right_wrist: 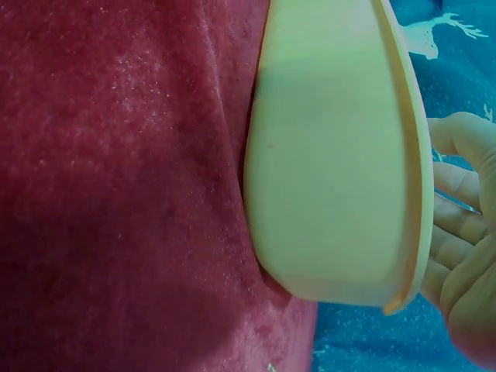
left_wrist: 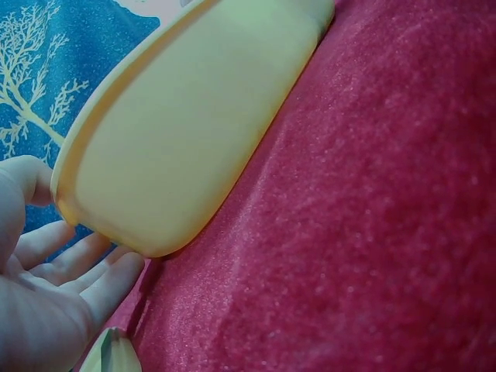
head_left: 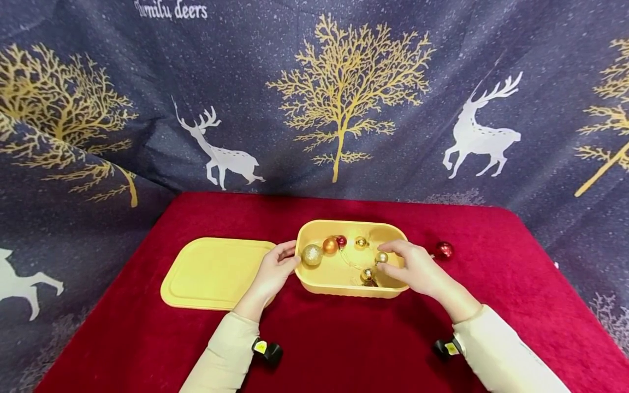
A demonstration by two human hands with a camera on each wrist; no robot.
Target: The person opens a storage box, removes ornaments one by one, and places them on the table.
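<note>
A yellow lunch-box-like container [head_left: 344,287] stands on the red cloth, holding several Christmas baubles. My left hand [head_left: 275,268] rests against its left end. In the left wrist view, the thumb lies at the rim and the nearly straight fingers [left_wrist: 116,283] touch the outside. My right hand [head_left: 417,266] reaches over the right end, thumb and index fingertips pinching a small gold bauble [head_left: 381,257]. Inside too are a glittery gold bauble [head_left: 312,255], an orange one [head_left: 330,245], a small red one [head_left: 341,240] and two shiny gold ones [head_left: 361,242].
To the left lies a flat yellow lid [head_left: 211,273], partly behind the left forearm. A shiny red bauble [head_left: 444,250] sits on the cloth right of the container. Behind the table hangs a dark blue backdrop [head_left: 304,153] with deer and trees.
</note>
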